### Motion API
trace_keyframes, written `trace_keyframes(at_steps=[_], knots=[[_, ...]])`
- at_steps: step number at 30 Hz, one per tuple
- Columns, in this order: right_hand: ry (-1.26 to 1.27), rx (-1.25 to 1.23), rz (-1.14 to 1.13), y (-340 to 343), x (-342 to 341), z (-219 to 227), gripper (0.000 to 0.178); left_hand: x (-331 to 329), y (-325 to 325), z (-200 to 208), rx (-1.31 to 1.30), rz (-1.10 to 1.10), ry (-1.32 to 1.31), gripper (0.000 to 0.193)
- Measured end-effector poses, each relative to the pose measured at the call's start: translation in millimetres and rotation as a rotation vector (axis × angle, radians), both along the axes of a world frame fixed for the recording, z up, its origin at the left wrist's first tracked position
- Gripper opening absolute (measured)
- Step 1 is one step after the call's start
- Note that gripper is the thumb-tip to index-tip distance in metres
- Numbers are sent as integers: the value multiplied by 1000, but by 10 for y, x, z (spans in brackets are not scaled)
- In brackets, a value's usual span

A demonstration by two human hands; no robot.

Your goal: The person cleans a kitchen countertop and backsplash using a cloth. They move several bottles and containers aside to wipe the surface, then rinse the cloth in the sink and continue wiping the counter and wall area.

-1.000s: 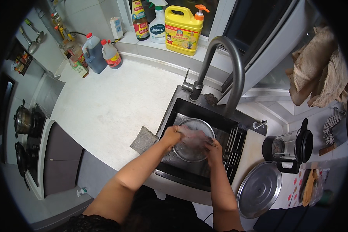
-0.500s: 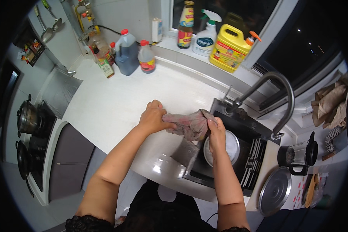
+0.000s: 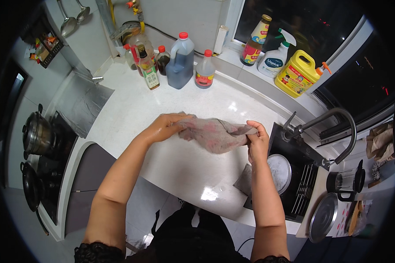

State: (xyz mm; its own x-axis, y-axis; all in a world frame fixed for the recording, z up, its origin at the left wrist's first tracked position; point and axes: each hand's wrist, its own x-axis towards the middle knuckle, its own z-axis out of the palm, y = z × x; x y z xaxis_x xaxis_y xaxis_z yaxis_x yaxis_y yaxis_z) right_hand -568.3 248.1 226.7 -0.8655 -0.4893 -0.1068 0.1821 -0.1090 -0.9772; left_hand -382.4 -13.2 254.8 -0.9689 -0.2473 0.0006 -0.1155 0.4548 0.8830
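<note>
Cloth held between two bare hands, viewed from my remote station. The cloth (image 3: 219,136), greyish brown with pinkish patches, is spread sideways over the bench (image 3: 184,168), to the left of the sink (image 3: 296,152); whether its lower edge touches the surface I cannot tell. The left grip (image 3: 167,126) grasps the left end, where the fabric is bunched at the fingers; the right grip (image 3: 258,142) pinches the right end with thumb and fingers. Between them the cloth sags and partly folds on itself. I judge it light, limp and hard to damage; should it be damp, which I cannot confirm, I expect more weight and some cling between layers. I judge the corners or the upper edge the best places for a hold, one grip at each end, since a grasp at the middle would let both ends droop. In the sink stands a round basin (image 3: 290,174) with whitish contents; just left of it, at the edge of the bench, lies a grey pad (image 3: 242,180).
</note>
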Motion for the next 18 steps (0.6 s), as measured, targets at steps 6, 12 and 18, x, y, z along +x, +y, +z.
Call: trace_keyframes(at_steps=[6,12,18], knots=[[205,174,47,-234,-147,67,8,33,-254,49,351,310,-68,12],[351,26,216,-247,-271,547,5,171,-321,468,-109,215,310,12],[432,285,465,260,-459,29,12,611,350,-475,-199,-43,176,20]])
